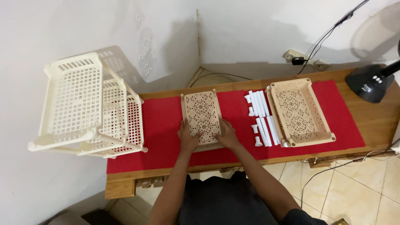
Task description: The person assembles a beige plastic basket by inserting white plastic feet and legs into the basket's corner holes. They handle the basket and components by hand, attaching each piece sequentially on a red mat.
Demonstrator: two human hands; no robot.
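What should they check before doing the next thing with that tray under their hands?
1. Both hands on the tray: ok. The left hand and right hand rest on the near end of the upside-down tray.
2. Tray flat on the red cloth: ok.
3. White tubes within reach: ok, beside the tray on the right.
4. Second tray ready: ok, open side up past the tubes.
5. Small end pieces all there: cannot tell.
6. Assembled rack out of the way: ok, lying on its side at the left.
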